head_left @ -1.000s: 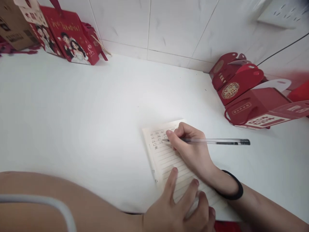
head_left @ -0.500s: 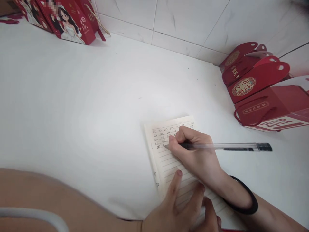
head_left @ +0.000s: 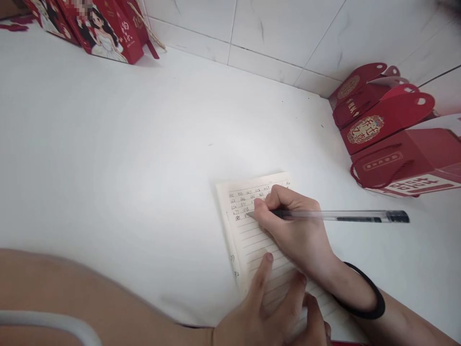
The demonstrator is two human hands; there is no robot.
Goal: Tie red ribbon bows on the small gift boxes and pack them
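Observation:
A lined notebook (head_left: 252,235) lies on the white table, its upper rows filled with handwritten three-digit numbers. My right hand (head_left: 298,223) grips a clear-barrelled gel pen (head_left: 345,216) with a dark cap end. The pen's tip touches the page at the start of the lowest written row, by the second number. Below it, my left hand (head_left: 273,307) rests on the lower part of the page with its fingers spread. Much of the lower page and some number rows are hidden under both hands. A black band (head_left: 378,302) circles my right wrist.
Several red gift boxes (head_left: 382,125) with gold lettering stand along the tiled wall (head_left: 266,29) at the right. More red boxes (head_left: 111,33) with a bride picture and rope handle stand at the back left. The white table (head_left: 126,144) stretches left of the notebook.
The pen tip has moved slightly up and right, and the second number in the lowest row shows more strokes. My left hand stays in place on the page.

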